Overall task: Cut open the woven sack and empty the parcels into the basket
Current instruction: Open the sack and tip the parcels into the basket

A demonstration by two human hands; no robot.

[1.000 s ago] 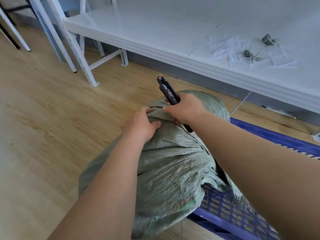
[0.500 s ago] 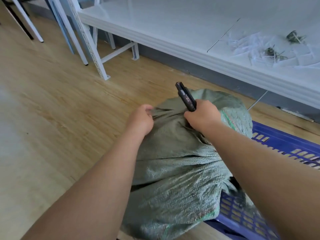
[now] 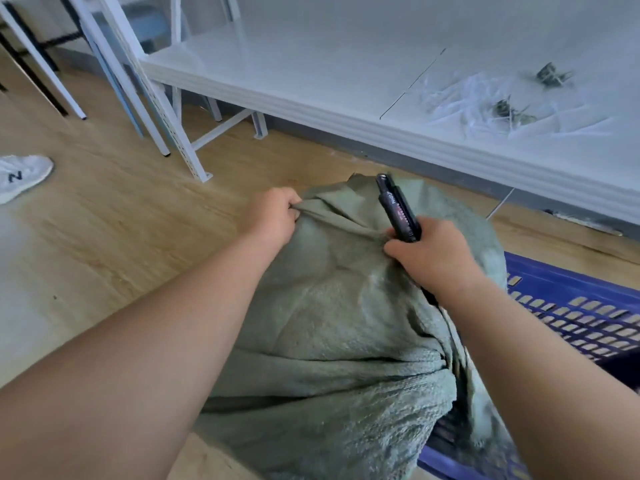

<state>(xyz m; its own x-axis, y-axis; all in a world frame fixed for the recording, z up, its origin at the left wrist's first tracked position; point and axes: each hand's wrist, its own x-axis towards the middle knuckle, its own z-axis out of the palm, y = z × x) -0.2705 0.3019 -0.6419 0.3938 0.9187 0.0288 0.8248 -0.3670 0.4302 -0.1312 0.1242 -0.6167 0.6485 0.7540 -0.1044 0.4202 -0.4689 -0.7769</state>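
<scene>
On the wooden floor [image 3: 104,244] one green sack [image 3: 332,323] leans over the rim of one blue basket [image 3: 571,306]. One left hand [image 3: 277,216] clutches a fold of sack; one right hand [image 3: 433,258] grips one black knife [image 3: 398,209] against it.

The sack [image 3: 332,334] is coarse, matt green woven cloth; the basket [image 3: 575,306] looks like perforated blue plastic, the floor [image 3: 114,216] smooth wood-grain, and the shelf [image 3: 311,64] glossy white.

The left hand [image 3: 277,216] has pulled the sack [image 3: 346,323] fabric leftward, away from the knife [image 3: 398,207].
</scene>
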